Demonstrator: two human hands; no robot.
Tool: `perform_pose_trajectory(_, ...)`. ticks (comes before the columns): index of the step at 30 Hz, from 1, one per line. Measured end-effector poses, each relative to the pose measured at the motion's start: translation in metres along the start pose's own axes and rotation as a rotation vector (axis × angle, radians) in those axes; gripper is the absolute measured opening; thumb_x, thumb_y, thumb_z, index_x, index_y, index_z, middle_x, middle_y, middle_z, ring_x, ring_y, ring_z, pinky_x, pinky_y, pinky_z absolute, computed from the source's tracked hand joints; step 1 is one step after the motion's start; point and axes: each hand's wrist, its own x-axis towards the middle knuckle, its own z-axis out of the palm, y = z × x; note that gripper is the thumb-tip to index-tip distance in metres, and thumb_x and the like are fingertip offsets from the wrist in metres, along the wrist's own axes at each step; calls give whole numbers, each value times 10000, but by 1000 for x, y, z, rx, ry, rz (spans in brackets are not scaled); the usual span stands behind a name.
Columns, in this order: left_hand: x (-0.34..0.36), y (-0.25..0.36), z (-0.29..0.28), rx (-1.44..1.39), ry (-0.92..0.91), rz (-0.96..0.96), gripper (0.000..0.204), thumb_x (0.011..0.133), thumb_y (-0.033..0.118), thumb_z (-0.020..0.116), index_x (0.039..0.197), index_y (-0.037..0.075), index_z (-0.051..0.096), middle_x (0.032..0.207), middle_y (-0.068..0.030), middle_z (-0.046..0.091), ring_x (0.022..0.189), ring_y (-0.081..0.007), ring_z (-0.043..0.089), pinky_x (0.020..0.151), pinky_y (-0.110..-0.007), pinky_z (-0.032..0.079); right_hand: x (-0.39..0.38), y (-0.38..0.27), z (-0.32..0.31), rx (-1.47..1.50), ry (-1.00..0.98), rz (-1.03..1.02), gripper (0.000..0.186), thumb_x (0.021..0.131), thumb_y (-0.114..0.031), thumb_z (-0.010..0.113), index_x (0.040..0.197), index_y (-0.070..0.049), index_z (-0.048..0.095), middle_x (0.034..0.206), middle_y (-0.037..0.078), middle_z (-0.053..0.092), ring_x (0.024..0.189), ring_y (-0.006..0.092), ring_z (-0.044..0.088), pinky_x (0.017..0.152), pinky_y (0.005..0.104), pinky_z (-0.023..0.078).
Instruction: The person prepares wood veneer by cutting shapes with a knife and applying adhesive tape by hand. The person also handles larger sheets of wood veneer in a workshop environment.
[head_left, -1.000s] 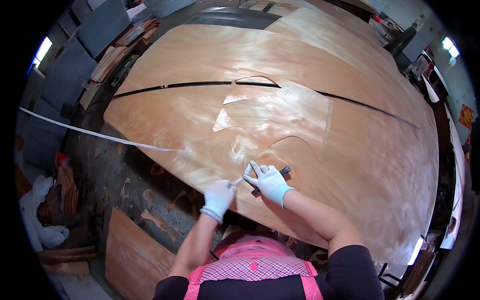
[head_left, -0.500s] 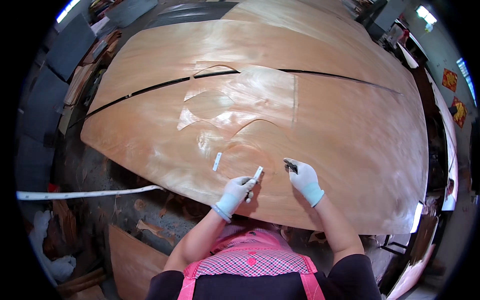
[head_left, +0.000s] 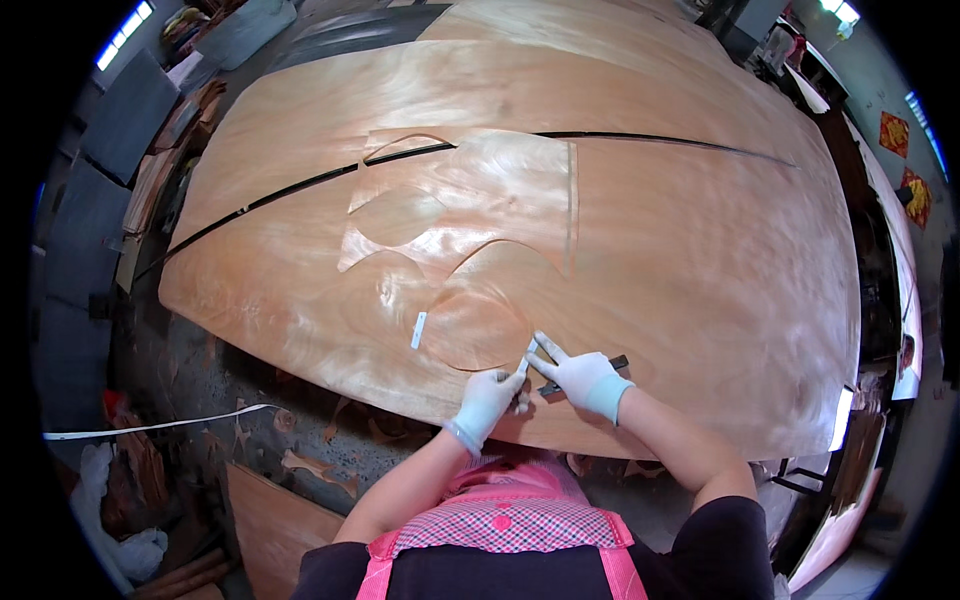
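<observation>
My left hand (head_left: 487,400), in a white glove with a pale cuff, pinches the lower end of a short white tape strip (head_left: 527,358). At its upper end, the thumb and finger of my gloved right hand (head_left: 585,378) close on the same strip. A dark, flat bar-like tool (head_left: 619,362) passes beneath the right palm; whether the other fingers grip it is hidden. Just left of the strip lies a round thin wood piece (head_left: 475,325) on a large veneer sheet (head_left: 720,300). Another white strip (head_left: 418,330) sticks across the round piece's left edge.
A veneer panel with curved cutouts (head_left: 510,190) lies farther back. Behind it, a long dark gap (head_left: 300,188) crosses the sheet. At left, a white tape (head_left: 160,428) stretches toward the table edge. Scraps litter the floor (head_left: 340,450); boards (head_left: 130,115) stand at far left.
My right hand has come down and left to meet the strip in my left hand. The dark tool has turned from the fingertips to beneath the palm. The long tape at left hangs lower.
</observation>
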Motion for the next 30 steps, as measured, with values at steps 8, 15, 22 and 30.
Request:
perform_pose_trajectory(8,4,58,-58,1100,240,348,307,900,328,601,867,41,704,756,-165,685,677,-321,662,628,-426,522,2,-13,-6,-67,-66,20,727,862,-133,564,1519,-250,276,1605,173,119,813,347,703,679,462,558)
perform_pose_trajectory(15,59,83,-77,125,68,-8,209,918,202,630,846,17,696,644,-36,641,512,-103,560,448,-242,411,54,-10,-26,98,223,-37,712,825,-95,565,1491,-140,317,1549,155,296,820,329,695,701,435,558)
perform_pose_trajectory(22,34,89,-71,774,214,115,405,917,412,572,803,55,725,676,-80,679,575,-175,629,626,-327,503,91,-20,-36,2,152,-9,687,870,-90,483,1517,-118,254,1596,110,205,856,303,706,701,451,557)
perform_pose_trajectory(30,30,82,-94,1279,548,330,338,897,328,538,820,56,723,809,-166,696,712,-356,674,644,-431,537,99,-29,-32,-113,68,48,672,898,-109,456,1531,-135,232,1608,128,154,902,295,707,755,445,557)
